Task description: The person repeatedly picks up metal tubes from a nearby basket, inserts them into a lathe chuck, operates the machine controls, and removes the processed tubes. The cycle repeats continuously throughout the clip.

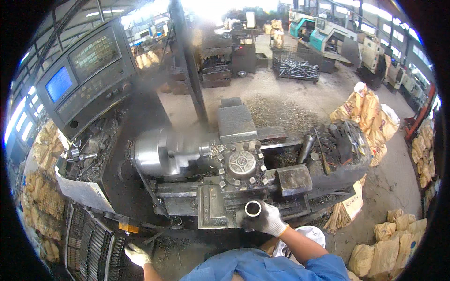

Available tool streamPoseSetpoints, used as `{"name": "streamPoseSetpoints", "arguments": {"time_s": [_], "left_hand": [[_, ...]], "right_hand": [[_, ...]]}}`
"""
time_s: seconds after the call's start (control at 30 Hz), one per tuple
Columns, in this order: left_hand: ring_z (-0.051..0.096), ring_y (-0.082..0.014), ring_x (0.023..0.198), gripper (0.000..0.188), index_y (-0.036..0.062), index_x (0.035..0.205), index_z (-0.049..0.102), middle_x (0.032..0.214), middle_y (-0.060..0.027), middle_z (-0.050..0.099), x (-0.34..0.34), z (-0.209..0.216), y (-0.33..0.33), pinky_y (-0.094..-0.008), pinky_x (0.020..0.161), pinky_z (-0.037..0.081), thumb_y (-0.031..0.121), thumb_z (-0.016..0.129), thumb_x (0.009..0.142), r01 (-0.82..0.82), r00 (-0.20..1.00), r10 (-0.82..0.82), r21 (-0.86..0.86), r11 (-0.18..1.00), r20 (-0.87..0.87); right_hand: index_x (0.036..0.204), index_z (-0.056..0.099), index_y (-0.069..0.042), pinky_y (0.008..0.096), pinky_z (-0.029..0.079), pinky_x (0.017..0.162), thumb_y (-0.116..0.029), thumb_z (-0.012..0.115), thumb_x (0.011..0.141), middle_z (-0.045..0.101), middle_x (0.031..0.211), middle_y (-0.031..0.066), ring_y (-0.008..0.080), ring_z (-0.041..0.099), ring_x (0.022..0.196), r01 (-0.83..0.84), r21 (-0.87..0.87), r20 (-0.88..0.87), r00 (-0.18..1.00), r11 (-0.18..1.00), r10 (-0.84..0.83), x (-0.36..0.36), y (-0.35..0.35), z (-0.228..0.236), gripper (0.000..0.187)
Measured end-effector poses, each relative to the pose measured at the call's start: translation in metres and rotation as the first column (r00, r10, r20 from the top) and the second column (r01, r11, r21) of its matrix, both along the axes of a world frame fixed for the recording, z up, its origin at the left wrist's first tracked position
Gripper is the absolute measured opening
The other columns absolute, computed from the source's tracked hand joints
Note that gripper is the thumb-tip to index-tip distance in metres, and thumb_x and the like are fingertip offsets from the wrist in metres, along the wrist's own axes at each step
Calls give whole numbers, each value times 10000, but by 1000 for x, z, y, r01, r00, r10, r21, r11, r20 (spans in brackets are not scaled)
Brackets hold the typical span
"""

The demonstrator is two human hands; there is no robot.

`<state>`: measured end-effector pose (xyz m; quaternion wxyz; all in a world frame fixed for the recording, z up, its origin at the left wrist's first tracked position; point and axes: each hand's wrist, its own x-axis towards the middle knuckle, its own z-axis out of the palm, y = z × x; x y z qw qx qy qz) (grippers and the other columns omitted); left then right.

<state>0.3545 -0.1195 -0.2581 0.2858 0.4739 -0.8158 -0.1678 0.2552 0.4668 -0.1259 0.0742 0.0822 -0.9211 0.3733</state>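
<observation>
My right hand (273, 222), in a pale glove with dark stains, is closed round a short metal tube (253, 209), whose bright round end faces up. It is in front of the lathe's carriage, just below the tool turret (242, 164). Down at the lower left, my left hand (137, 255), also gloved, has its fingers stretched out with nothing seen in them. Beside it stands a rack (110, 256) with rows of dark metal pieces. The lathe chuck (152, 152) looks blurred, left of the turret.
A control panel (86, 77) with a blue screen leans over the lathe at left. Dark tools lie on the lathe's right end (340, 145). Stuffed sacks (368, 114) stand at right, more sacks (391, 241) below. A wire bin (297, 68) of metal parts is farther back.
</observation>
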Motion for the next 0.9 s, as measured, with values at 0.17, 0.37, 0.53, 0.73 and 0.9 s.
{"name": "streamPoseSetpoints", "arguments": {"time_s": [0.17, 0.37, 0.53, 0.73, 0.9], "left_hand": [[636, -473, 1202, 490, -60, 1412, 591, 1377, -281, 631, -17, 6, -12, -506, 1025, 507, 334, 547, 1125, 147, 989, -146, -98, 984, 23], [575, -429, 1341, 559, -72, 1484, 528, 1487, -281, 582, -35, 16, -5, -445, 1144, 437, 365, 518, 1135, 157, 987, -156, 26, 987, -28], [604, -345, 1310, 606, -56, 1504, 520, 1477, -229, 610, -28, 8, -20, -434, 1141, 453, 393, 577, 1101, 312, 885, -73, 467, 828, -461], [656, -296, 1127, 501, -13, 1465, 563, 1344, -165, 676, -43, -11, 63, -434, 978, 550, 268, 641, 1057, 257, 937, -85, 507, 823, -338], [642, -173, 907, 330, 4, 1349, 607, 1167, -78, 684, -5, -75, 94, -332, 753, 565, 93, 648, 1034, 366, 891, -49, 649, 667, -452]], "right_hand": [[1214, 735, -93, 447, 619, 783, -463, 887, 809, 776, 1083, 163, 349, 769, 944, -356, 65, 309, 895, 932, 321, -33, 72, 40, 569], [1202, 731, -33, 344, 592, 867, -13, 805, 842, 749, 1097, 109, 172, 729, 971, -330, -271, -6, 940, 904, 341, -112, 75, 163, 367], [1625, 339, -21, 382, 619, 971, -155, 840, 924, 633, 1466, 221, 268, 745, 1146, -400, 87, 168, 908, 912, 383, -251, 2, 162, 872], [1343, 701, -95, 403, 543, 896, -411, 687, 1025, 768, 1173, 107, 225, 699, 1008, -503, -53, 695, 602, 863, 393, -364, -39, 52, 449], [1266, 741, -85, 396, 576, 868, -343, 720, 998, 805, 1088, 88, 223, 750, 939, -413, -112, 721, 593, 904, 360, -370, -48, 57, 373]]}}
